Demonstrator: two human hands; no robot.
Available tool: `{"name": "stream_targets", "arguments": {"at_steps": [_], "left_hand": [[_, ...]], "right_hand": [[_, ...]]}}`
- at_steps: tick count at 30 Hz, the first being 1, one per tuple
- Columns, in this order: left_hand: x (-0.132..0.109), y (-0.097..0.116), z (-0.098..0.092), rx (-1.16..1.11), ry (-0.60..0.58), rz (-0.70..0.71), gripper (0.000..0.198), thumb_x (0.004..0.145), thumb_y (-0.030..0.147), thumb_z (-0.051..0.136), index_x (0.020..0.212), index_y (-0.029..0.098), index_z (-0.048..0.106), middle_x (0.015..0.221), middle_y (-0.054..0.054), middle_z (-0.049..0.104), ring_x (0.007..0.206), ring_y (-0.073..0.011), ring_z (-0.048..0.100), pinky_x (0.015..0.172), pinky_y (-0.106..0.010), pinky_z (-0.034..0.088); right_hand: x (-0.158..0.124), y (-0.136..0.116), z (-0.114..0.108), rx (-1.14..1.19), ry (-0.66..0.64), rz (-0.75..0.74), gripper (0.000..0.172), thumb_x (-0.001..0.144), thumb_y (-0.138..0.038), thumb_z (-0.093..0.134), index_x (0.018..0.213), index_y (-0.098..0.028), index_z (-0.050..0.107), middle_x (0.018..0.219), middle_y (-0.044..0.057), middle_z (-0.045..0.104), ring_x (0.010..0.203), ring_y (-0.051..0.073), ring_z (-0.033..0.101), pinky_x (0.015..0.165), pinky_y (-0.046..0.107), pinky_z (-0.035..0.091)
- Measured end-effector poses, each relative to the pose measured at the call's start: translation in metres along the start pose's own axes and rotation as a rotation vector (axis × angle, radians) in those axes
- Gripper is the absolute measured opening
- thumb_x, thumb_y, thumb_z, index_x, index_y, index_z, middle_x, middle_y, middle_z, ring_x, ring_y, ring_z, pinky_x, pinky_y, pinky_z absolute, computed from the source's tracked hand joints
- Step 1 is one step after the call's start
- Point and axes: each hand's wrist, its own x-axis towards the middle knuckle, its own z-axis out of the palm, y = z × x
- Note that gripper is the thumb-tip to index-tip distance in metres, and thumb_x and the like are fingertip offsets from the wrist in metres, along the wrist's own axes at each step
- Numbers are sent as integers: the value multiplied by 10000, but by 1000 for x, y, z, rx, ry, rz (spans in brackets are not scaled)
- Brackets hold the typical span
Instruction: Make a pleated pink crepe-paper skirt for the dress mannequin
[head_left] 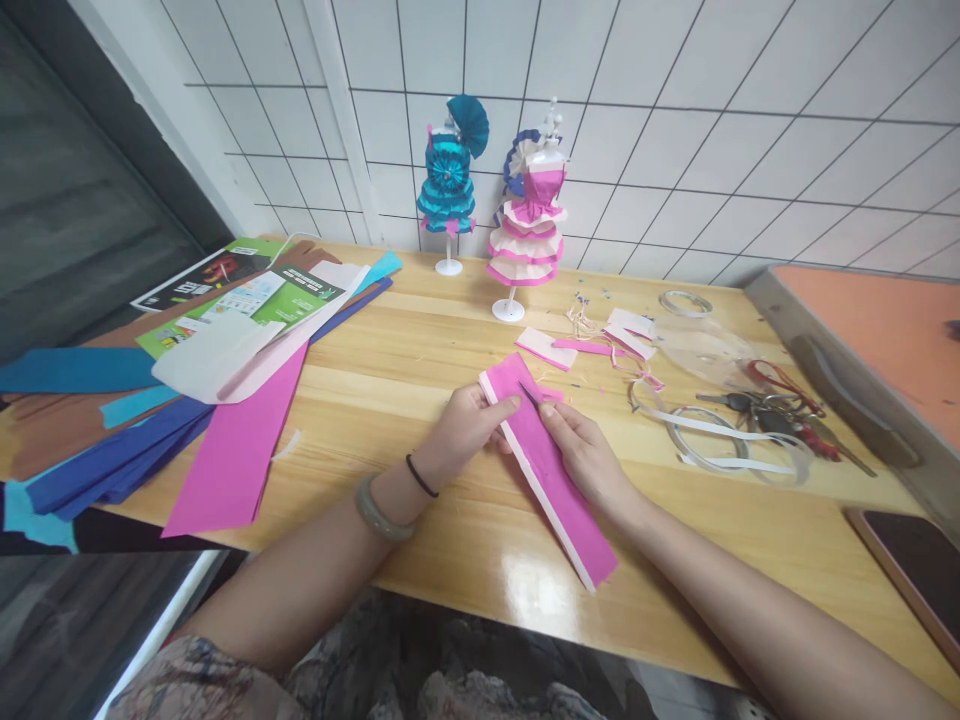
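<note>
The left hand [474, 420] pinched a long, white-edged pink paper strip [559, 490] near its far end, over the pale wooden bench [420, 350]; the right hand [589, 450], fingers closed, gripped a slim dark pointed tool [529, 395]

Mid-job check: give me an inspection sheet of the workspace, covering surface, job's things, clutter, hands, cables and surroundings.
Surface: wooden table, glossy, glare near the front edge.
Job's things: pink strip with a white edge; thin dark tool over it.
Clutter: coloured papers at left; scraps beyond the hands; keys and phone at right.
Left hand: grips the strip near its far end.
Right hand: holds the tool.
Cables: none certain; a thin white strand curves by the papers.
Surroundings: teal dress and pink dress on stands before a tiled wall.
</note>
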Motion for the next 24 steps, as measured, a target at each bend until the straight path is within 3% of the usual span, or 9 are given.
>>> {"name": "stream_targets", "arguments": {"at_steps": [17, 24], "left_hand": [[-2, 5, -1, -54, -22, -29, 319, 731, 353, 661, 943, 122, 603, 683, -19, 629, 484, -91, 583, 387, -179, 499], [-1, 4, -1, -6, 0, -22, 236, 738, 319, 642, 850, 114, 610, 639, -14, 616, 453, -83, 562, 369, -167, 474]], "right_hand": [[-1, -1, 0, -28, 16, -1, 370, 840, -545, 460, 755, -194, 542, 677, -8, 555, 620, 147, 480, 622, 269, 387], [-3, -1, 3, -6, 2, 19, 378, 838, -548, 460, 784, -190, 566, 719, 4, 594, 658, 159, 508, 659, 279, 401]]}}
